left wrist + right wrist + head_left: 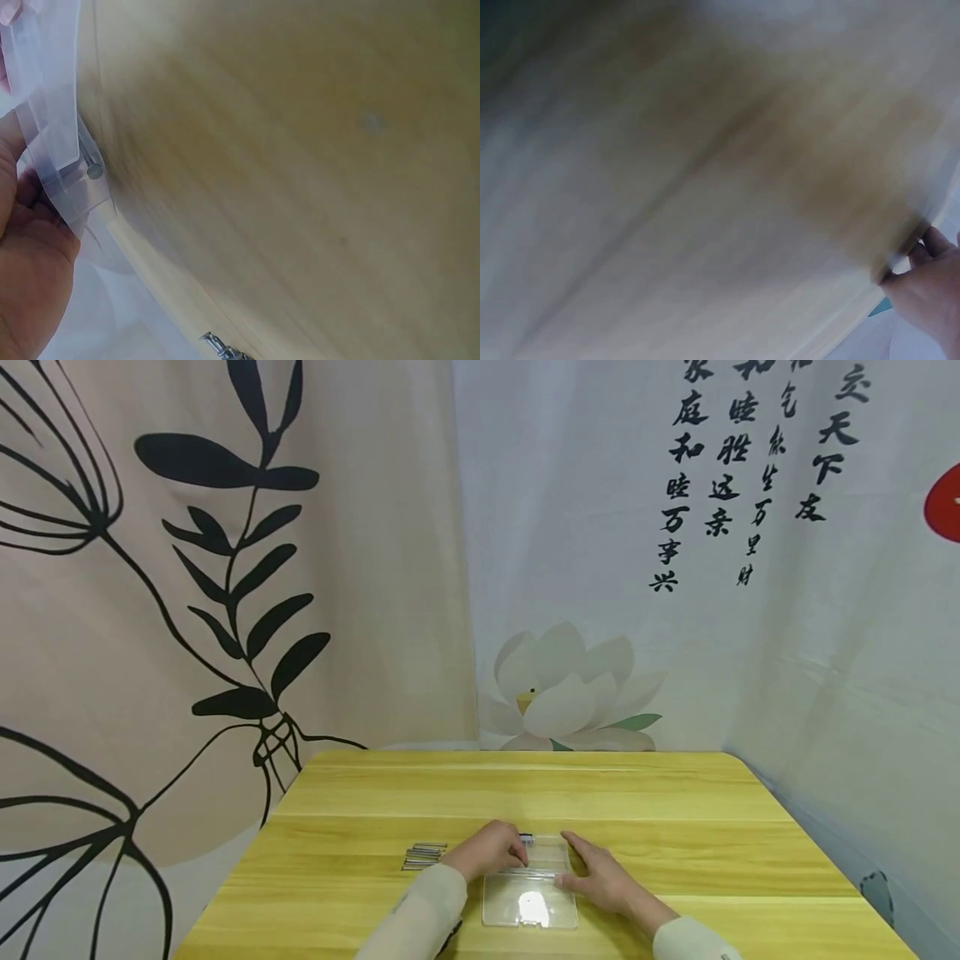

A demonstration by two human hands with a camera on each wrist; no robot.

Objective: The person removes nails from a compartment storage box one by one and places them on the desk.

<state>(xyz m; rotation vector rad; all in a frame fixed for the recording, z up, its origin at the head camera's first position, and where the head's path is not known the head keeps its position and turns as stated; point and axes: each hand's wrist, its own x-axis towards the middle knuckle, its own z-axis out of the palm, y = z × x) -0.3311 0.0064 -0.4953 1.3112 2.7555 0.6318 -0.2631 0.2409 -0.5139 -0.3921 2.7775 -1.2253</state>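
Observation:
A clear plastic box lies unfolded on the table, one half nearer me and the other farther away. My left hand reaches over the far half's left side, fingertips bent down into it; what they hold, if anything, I cannot tell. In the left wrist view, a nail with a flat head shows through the wall of the clear box, close to the left hand. My right hand grips the box's right side, thumb near the fold and fingers toward the far corner.
Several loose nails lie side by side left of the box. A small dark-and-white item is at the box's far edge. A metal-tipped tool appears low in the left wrist view. A printed curtain hangs behind the table.

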